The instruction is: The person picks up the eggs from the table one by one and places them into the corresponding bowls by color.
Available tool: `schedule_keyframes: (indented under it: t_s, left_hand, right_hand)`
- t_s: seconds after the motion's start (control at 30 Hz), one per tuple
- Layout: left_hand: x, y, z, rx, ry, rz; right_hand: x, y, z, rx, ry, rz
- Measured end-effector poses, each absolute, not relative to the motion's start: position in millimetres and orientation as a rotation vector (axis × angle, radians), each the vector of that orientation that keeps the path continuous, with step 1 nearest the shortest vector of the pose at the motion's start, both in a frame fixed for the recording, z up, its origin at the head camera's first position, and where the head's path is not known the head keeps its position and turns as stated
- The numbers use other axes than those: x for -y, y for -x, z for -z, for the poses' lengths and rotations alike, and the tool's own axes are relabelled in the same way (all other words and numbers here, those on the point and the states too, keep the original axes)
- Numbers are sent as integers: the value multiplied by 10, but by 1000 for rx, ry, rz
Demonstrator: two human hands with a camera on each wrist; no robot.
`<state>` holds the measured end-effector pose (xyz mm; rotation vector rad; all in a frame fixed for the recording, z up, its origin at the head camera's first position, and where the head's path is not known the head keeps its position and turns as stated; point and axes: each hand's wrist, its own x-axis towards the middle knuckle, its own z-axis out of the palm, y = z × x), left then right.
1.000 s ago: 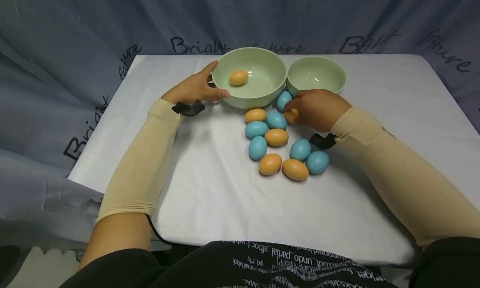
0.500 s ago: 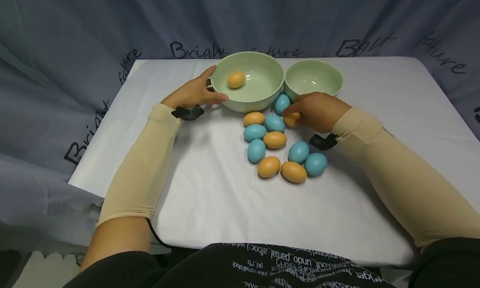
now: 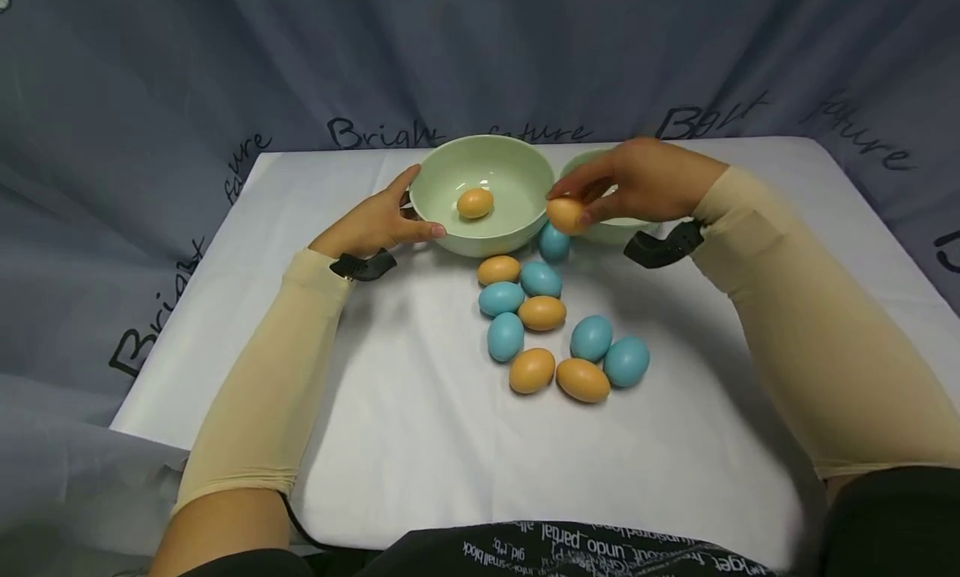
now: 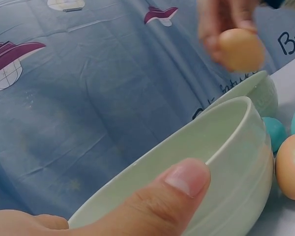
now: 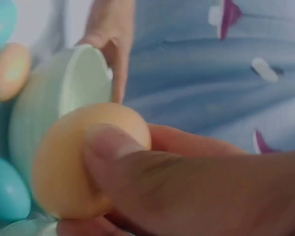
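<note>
My right hand [image 3: 648, 177] pinches an orange egg [image 3: 564, 216] between thumb and fingers, raised near the right rim of the large pale green bowl [image 3: 521, 189]. In the right wrist view the thumb [image 5: 113, 147] presses across the egg's side. My left hand [image 3: 371, 223] holds the large bowl at its left side; its thumb [image 4: 182, 182] lies along the outer wall in the left wrist view. Inside that bowl rests another orange egg [image 3: 475, 203]. The smaller green bowl [image 4: 263, 93] stands right beside it, partly hidden behind my right hand in the head view.
Several blue and orange eggs lie in a loose group before the bowls, among them a blue egg [image 3: 553, 243] close to both bowls and an orange egg [image 3: 582, 380] nearest me. A white cloth [image 3: 420, 444] covers the table. Behind it hangs a grey-blue curtain [image 3: 450, 52].
My right hand has lifted the orange egg off the table, up toward the large bowl's right rim. My left hand stays on the bowl. The head view has tilted up slightly.
</note>
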<state>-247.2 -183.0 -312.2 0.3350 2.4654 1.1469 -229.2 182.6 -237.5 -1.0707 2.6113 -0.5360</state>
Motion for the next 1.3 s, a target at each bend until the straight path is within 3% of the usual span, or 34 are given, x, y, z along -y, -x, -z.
schedule_keyframes:
  t_s: [0.23,0.83,1.3]
  left_hand:
    - [1721,2290,3022,-2409,-301,-1217]
    - [1673,2237,2761,-2284,-199,-1396]
    - [1581,2337,2803,-2276,-250,-1384]
  right_hand:
    - [-1705,2761,2376,-2452,911,685]
    - [-1233,3081,2331,-2253,920,671]
    - [-962,3266,2605,-2275,900,390]
